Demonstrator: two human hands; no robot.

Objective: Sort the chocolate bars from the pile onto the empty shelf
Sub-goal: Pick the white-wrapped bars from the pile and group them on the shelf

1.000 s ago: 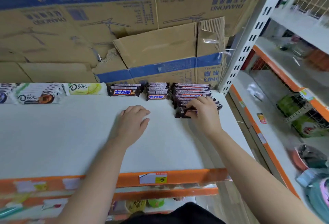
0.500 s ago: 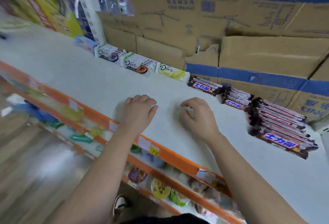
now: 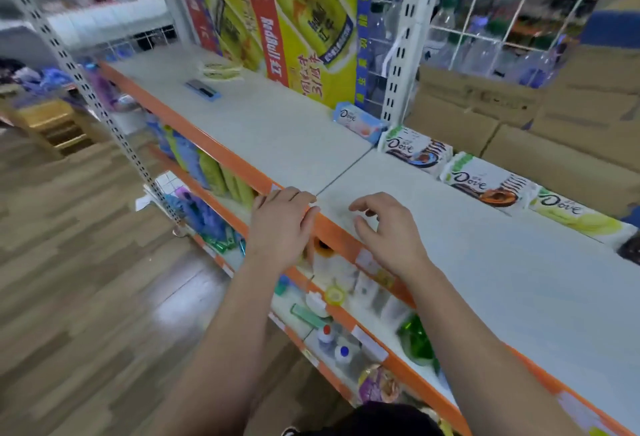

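Orange-edged shelf (image 3: 491, 283) carries Dove bars (image 3: 481, 186) in a row along its back. Left hand (image 3: 280, 224) lies flat at the front edge, empty. Right hand (image 3: 384, 231) hovers just beside it, fingers loosely curled, holding nothing.

At the back I count 4 w/ Dove print: 1 blue pack (image 3: 360, 121), 2 white packs (image 3: 415, 150) (image 3: 485, 186), 1 yellow-green pack (image 3: 581, 219). Farther left: 1 flat blue item (image 3: 202, 88), 1 pale pack (image 3: 221, 70). My hands, 2: left hand (image 3: 280, 224), right hand (image 3: 388, 231).
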